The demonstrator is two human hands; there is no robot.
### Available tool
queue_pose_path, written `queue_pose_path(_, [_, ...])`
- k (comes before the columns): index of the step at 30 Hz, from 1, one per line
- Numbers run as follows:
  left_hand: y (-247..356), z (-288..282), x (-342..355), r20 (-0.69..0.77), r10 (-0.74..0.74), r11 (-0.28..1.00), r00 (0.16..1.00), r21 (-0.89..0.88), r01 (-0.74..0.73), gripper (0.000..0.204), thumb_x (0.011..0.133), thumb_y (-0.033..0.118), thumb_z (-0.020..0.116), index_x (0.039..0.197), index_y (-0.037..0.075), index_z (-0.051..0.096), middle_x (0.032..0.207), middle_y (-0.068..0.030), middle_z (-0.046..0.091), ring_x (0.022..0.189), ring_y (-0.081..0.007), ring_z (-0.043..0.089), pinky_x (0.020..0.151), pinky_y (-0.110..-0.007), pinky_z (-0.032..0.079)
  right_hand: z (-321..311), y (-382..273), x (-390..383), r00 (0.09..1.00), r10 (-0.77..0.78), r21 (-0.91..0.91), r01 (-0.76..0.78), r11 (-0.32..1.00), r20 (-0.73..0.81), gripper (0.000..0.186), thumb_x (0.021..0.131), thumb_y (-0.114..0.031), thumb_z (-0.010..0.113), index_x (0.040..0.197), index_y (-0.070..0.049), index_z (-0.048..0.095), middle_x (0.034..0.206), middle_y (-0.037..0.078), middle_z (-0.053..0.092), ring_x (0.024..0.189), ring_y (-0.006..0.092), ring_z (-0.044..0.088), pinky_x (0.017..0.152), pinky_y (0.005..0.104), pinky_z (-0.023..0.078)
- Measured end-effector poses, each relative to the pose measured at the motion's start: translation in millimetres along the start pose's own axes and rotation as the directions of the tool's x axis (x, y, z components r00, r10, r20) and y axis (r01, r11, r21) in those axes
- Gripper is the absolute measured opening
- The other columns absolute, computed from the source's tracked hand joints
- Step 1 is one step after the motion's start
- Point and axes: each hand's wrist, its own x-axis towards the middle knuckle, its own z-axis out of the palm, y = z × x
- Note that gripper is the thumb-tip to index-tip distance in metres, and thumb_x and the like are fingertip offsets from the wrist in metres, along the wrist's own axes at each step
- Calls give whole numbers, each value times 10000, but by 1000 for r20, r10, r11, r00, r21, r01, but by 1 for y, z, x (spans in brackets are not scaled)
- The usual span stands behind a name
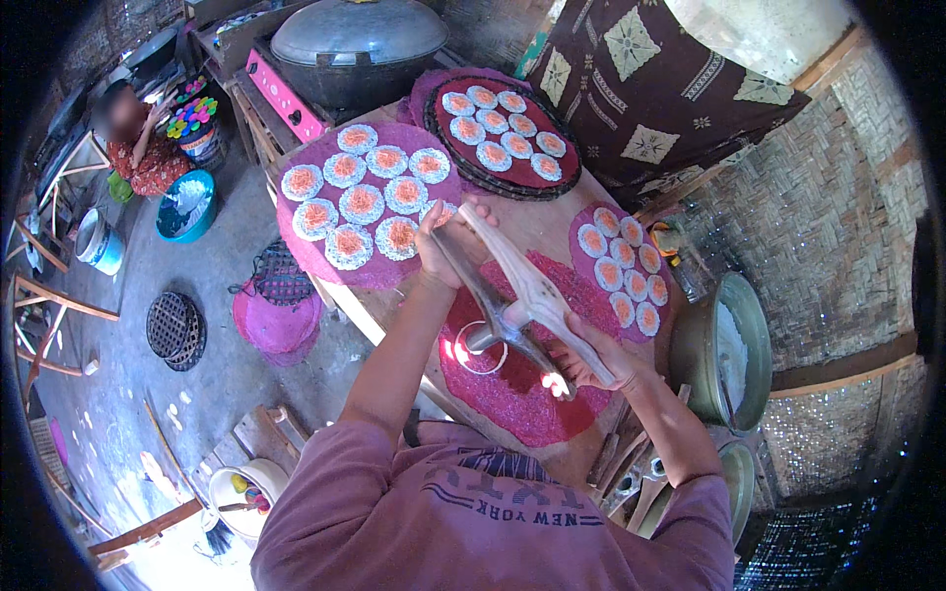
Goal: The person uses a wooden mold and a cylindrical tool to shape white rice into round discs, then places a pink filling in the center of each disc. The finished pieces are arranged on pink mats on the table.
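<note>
Both my hands hold a wooden lever press point(532, 291) over the table, tilted. It has a pale upper arm and a darker lower arm with a short cylinder. My left hand point(443, 248) is closed round the far ends of the arms. Near the other end, my right hand point(603, 357) grips the pale arm, its fingers partly hidden behind the wood. Below the press, a thin white ring point(481, 373) lies on a dark pink cloth point(493, 402). Pink cloth mats point(299, 258) around it carry several white rounds point(360, 204) with orange topping.
Behind stands a large lidded pot point(360, 39) on a pink stove point(286, 98). A round tray point(505, 192) bears more rounds. At right is a metal basin point(754, 325) of white material. Left, a person point(148, 158) sits by a blue basin point(172, 222); woven trays point(172, 325) lie on the floor.
</note>
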Motion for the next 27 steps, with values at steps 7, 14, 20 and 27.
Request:
queue_pose_path(7, [8, 1, -3, 24, 51, 999, 998, -3, -50, 425, 860, 465, 537, 1016, 70, 515, 912, -83, 546, 880, -281, 540, 868, -386, 424, 15, 0, 1, 988, -151, -168, 156, 973, 42, 724, 903, -679, 431, 1154, -13, 568, 893, 94, 638, 694, 156, 636, 540, 298, 529])
queue_pose_path(14, [-3, -3, 12, -4, 46, 998, 999, 36, -45, 332, 895, 437, 515, 959, 112, 540, 857, -38, 556, 831, -235, 554, 775, -394, 472, 11, -4, -5, 990, -136, -224, 123, 967, -46, 652, 924, -646, 429, 1035, -25, 592, 749, 82, 643, 582, 158, 628, 491, 283, 507])
queue_pose_path(20, [-23, -7, 8, -51, 34, 999, 998, -11, -35, 328, 908, 435, 486, 946, 115, 553, 814, -29, 565, 812, -239, 562, 749, -420, 480, 3, -3, -20, 992, -116, -350, 95, 932, -40, 651, 939, -654, 361, 1122, -53, 534, 790, 112, 661, 604, 191, 648, 506, 294, 517])
queue_pose_path(27, [-33, -8, -13, -134, 35, 999, 990, -14, -38, 329, 914, 409, 477, 936, 89, 552, 813, -63, 569, 814, -260, 565, 749, -403, 492, 2, 16, -29, 994, -62, -198, 43, 979, -88, 647, 912, -644, 465, 999, -19, 605, 690, 95, 639, 534, 180, 629, 440, 295, 514])
